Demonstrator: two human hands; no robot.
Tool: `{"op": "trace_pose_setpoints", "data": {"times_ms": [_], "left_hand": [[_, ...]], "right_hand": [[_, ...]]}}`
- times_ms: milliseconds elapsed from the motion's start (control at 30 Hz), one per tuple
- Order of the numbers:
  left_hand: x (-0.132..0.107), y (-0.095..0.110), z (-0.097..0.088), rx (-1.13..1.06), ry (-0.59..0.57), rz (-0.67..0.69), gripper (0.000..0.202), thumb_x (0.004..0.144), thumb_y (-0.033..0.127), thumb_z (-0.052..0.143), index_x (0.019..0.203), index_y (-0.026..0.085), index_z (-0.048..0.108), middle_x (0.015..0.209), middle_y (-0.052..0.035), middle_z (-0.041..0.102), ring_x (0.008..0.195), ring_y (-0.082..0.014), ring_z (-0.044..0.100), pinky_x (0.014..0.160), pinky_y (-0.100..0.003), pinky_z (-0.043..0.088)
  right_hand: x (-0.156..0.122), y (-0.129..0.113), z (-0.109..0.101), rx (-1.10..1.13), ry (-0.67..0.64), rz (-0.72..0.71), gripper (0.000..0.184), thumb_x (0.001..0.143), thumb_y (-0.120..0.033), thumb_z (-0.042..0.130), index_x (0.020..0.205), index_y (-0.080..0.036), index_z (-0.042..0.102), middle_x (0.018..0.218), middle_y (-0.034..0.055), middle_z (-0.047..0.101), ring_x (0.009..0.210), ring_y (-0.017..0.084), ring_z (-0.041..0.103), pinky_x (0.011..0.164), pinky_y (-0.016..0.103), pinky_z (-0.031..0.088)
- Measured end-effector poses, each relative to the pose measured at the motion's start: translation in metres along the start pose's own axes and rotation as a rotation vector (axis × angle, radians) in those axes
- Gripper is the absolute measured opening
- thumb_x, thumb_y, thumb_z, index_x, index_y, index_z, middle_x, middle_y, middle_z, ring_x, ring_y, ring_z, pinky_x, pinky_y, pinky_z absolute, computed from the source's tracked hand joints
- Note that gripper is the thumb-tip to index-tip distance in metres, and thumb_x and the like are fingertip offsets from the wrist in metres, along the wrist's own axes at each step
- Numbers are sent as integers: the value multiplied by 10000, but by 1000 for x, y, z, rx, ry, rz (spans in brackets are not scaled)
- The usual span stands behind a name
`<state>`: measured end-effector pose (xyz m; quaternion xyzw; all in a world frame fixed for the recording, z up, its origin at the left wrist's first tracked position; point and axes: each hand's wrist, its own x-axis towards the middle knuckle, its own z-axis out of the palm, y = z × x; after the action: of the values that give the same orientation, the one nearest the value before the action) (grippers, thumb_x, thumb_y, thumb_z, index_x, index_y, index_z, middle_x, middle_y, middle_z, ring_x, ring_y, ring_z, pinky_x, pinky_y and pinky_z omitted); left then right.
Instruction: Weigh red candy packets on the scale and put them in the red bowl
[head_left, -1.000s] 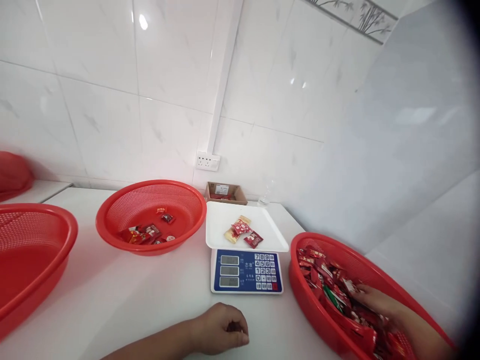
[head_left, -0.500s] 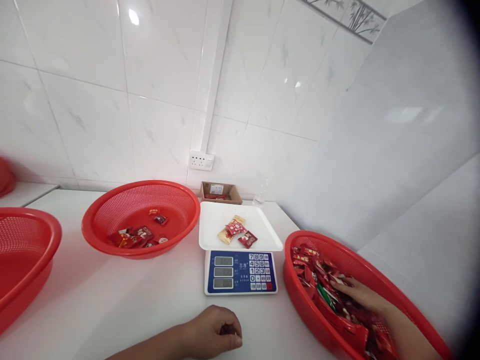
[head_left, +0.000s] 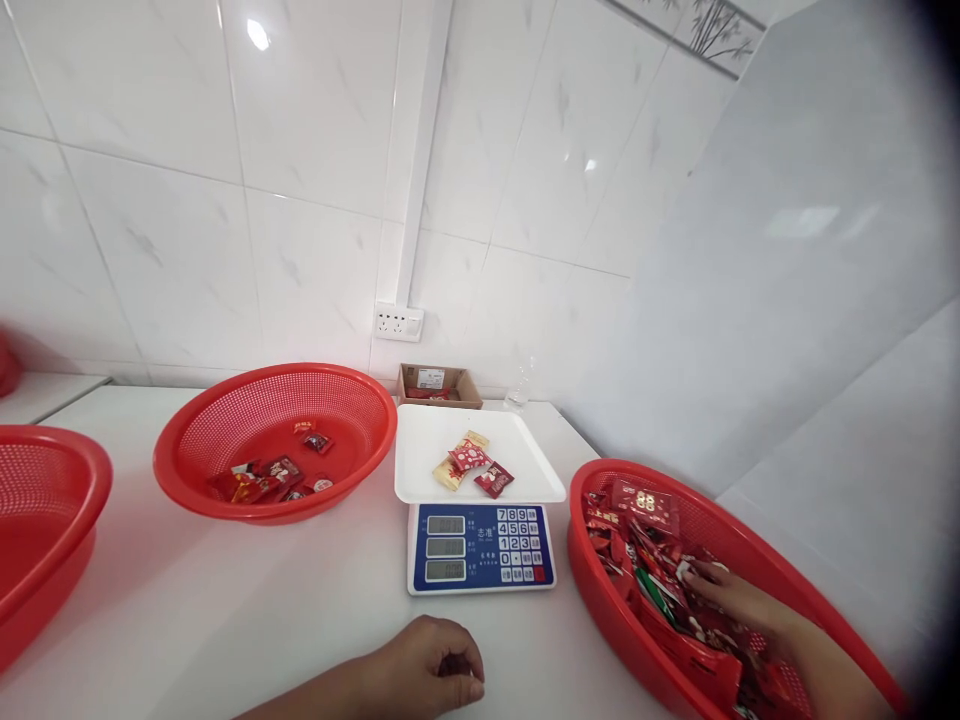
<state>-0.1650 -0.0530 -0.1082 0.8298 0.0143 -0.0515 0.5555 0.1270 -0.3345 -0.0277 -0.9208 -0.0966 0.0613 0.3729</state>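
Observation:
My left hand (head_left: 435, 668) rests at the table's front edge, fingers curled towards the thumb around a hollow with nothing showing in it. Into the red plastic basket (head_left: 581, 520) on the right reaches my right hand (head_left: 739, 603), its visible fingers stretched out among red candy packets (head_left: 637, 560). Its fingertips touch the packets, and some fingers are hidden. A green packet (head_left: 656, 593) lies left of them. Ahead stands a blue and white digital scale (head_left: 484, 548). Its white tray (head_left: 525, 450) carries a gold packet (head_left: 448, 474), a polka-dot packet (head_left: 470, 458) and a dark red packet (head_left: 494, 480).
A second red basket (head_left: 225, 400) with several packets stands left of the scale, and another red basket (head_left: 45, 500) sits at the left edge. Behind the tray are a cardboard box (head_left: 457, 388) and a clear plastic bottle (head_left: 520, 385). Tiled wall (head_left: 315, 150) bounds the table.
My right hand has shifted slightly right among the packets. A red packet with pale figures now lies face up near the basket's far end. My left hand stays almost still.

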Motion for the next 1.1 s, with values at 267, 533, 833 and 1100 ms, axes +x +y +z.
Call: {"op": "trace_pose_setpoints", "data": {"times_ms": [267, 533, 833, 1100], "left_hand": [[0, 2, 1, -17, -3, -9, 208, 751, 305, 567, 884, 182, 667, 819, -22, 630, 697, -124, 550, 617, -183, 436], [-1, 1, 0, -16, -7, -15, 202, 758, 297, 559, 889, 185, 664, 838, -25, 632, 713, -127, 555, 630, -185, 442], [-1, -2, 1, -21, 14, 6, 196, 765, 288, 555, 888, 182, 664, 835, -23, 634, 715, -125, 558, 639, -183, 444], [-1, 0, 0, -24, 13, -3, 196, 765, 282, 554, 888, 178, 665, 831, -23, 634, 714, -122, 554, 640, -181, 443]], "right_hand": [[-2, -19, 0, 74, -226, 205, 247, 533, -480, 666, 669, -275, 660, 787, 119, 706, 836, 332, 648, 723, 425, 519], [-6, -30, -2, 145, -467, 357, 289, 477, -314, 752, 700, -185, 621, 829, 109, 709, 899, 293, 634, 786, 353, 520], [18, 18, -1, 365, -468, 313, 311, 591, -90, 621, 882, -191, 582, 675, 26, 692, 660, 212, 662, 615, 283, 526], [37, 7, -15, 606, -180, 310, 103, 790, -269, 526, 892, -258, 536, 817, 35, 710, 771, 186, 672, 640, 265, 537]]}}
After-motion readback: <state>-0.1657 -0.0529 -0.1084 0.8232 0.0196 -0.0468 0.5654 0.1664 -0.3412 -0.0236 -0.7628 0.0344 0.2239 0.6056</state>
